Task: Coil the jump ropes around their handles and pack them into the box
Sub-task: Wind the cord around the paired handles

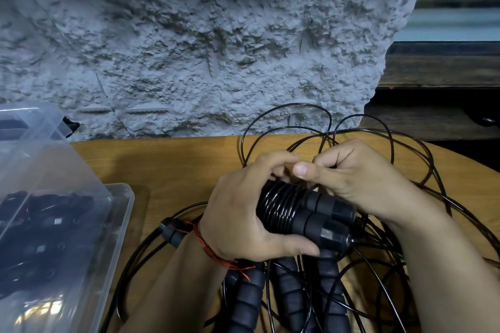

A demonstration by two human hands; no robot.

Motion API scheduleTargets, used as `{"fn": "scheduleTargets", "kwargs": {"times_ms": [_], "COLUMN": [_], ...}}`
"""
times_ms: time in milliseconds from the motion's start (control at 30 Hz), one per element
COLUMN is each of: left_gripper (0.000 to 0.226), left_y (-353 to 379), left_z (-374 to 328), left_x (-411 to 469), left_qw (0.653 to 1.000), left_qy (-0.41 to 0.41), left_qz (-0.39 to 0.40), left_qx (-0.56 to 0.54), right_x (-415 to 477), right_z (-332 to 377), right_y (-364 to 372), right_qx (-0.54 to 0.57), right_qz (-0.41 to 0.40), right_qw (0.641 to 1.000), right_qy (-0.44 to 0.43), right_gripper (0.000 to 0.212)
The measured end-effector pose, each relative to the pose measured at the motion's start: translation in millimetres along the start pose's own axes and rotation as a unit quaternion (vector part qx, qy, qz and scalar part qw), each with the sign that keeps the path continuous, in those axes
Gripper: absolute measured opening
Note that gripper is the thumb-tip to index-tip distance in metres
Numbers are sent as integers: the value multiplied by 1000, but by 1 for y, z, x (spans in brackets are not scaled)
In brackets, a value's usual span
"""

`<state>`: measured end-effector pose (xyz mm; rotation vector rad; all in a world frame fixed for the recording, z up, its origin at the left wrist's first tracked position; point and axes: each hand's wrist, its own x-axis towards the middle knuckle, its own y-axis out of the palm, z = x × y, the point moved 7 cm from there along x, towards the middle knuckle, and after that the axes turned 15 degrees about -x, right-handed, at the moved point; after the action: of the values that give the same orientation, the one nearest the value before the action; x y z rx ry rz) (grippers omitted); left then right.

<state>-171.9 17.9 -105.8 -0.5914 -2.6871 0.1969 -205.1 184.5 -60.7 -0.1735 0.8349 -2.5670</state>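
The jump-rope cable (pixel 278 205) is glossy black, its wound turns catching pale streaks of light. The foam handles (pixel 326 205) are matte charcoal-black, ribbed in rings, with shinier black end caps. The desk (pixel 167 165) is honey-tan wood with a fine straight grain. The box (pixel 123 213) is clear, colourless plastic, showing black shapes inside. A red thread (pixel 208 247) circles the left wrist. The wall (pixel 189 48) is rough, mottled grey.

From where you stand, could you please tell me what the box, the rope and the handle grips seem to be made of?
Box: clear glossy plastic; its contents show through. Rope: smooth, shiny black, probably plastic-coated cord; the coils catch highlights. Handle grips: matte black, ribbed, likely foam, though rubber is possible.
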Motion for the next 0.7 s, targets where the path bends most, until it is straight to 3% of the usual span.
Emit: {"fn": "scheduleTargets", "kwargs": {"times_ms": [67,167,400,500,600,700], "left_gripper": [93,77,65,63,65,72], "left_y": [-2,-3,-11,-14,-18,-21], "left_z": [-29,-44,-34,-33,-26,-20], "left_x": [8,-2,1,3,4,7], "left_qw": [985,971,973,970,964,960], "left_qy": [101,168,151,128,87,55], "left_qz": [-99,-140,-173,-192,-213,-218], "left_qx": [101,100,-21,-77,-136,-165], "right_x": [1,3,11,14,10,7], "right_z": [-1,2,-10,-16,-10,4], "right_y": [-2,-2,7,18,19,13], "right_qx": [32,93,102,120,-25,-97], "right_qz": [-15,-36,-16,-2,-36,-85], "right_qw": [999,995,995,992,999,992], "right_qy": [-21,-27,-13,29,18,8], "right_gripper": [50,29,43,15,39,32]}}
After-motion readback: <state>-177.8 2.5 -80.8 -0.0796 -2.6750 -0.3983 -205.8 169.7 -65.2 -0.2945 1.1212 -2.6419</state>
